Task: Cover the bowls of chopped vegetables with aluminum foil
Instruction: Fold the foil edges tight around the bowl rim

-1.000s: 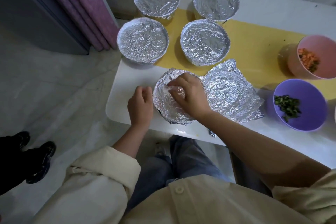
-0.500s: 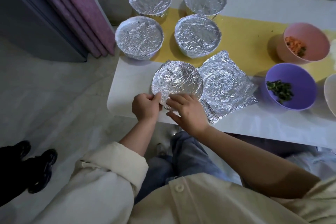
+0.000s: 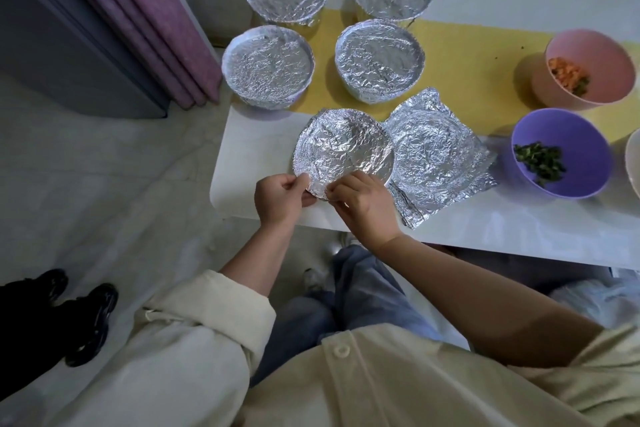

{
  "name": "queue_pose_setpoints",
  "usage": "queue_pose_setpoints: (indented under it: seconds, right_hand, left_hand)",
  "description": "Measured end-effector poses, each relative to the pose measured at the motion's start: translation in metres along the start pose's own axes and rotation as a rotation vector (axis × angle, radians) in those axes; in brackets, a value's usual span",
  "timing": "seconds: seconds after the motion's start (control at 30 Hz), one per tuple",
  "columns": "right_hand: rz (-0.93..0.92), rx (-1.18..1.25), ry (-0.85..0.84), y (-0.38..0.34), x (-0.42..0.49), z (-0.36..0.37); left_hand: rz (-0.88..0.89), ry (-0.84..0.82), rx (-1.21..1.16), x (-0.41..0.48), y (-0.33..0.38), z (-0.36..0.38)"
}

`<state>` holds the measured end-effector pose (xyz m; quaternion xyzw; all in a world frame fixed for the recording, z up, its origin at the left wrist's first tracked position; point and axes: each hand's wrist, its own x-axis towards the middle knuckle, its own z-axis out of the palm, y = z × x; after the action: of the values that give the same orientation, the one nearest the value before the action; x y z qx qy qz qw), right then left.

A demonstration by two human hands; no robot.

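Four far bowls (image 3: pixel 379 61) covered, both hands' fingers (image 3: pixel 332 189) pinching fifth's foil (image 3: pixel 343 152) edge; pink (image 3: pixel 588 69), purple (image 3: pixel 561 152) bowls uncovered.

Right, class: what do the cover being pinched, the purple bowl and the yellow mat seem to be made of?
Cover: thin aluminium foil, shiny silver, finely creased all over. Purple bowl: probably plastic, smooth matte surface with even colour; ceramic cannot be ruled out. Yellow mat: flat, dull, uniformly coloured sheet, perhaps plastic or cloth; the look leaves it open.
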<state>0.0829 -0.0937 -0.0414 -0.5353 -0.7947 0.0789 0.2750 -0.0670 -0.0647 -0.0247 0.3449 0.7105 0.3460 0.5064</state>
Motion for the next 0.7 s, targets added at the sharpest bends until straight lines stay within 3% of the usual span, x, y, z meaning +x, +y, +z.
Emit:
queue_pose_setpoints:
  seconds: [0.2,0.33,0.47,0.57,0.7]
  right_hand:
    - [-0.007,0.041,-0.107,0.003,0.003,-0.001]
    - [-0.010,0.119,-0.068,0.008,0.011,-0.021]
    - [0.246,0.153,0.102,0.028,0.025,-0.034]
    - [0.447,0.205,0.131,0.046,0.032,-0.035]
    - [0.633,0.373,0.019,0.058,0.044,-0.032]
  left_hand:
    - [0.019,-0.077,-0.164,-0.001,-0.007,-0.010]
    - [0.179,0.288,0.124,-0.001,-0.002,-0.005]
    - [0.501,0.353,0.366,-0.005,0.010,0.024]
    - [0.439,0.278,0.458,-0.004,0.012,0.046]
    - [0.388,0.267,0.496,0.002,0.000,0.060]
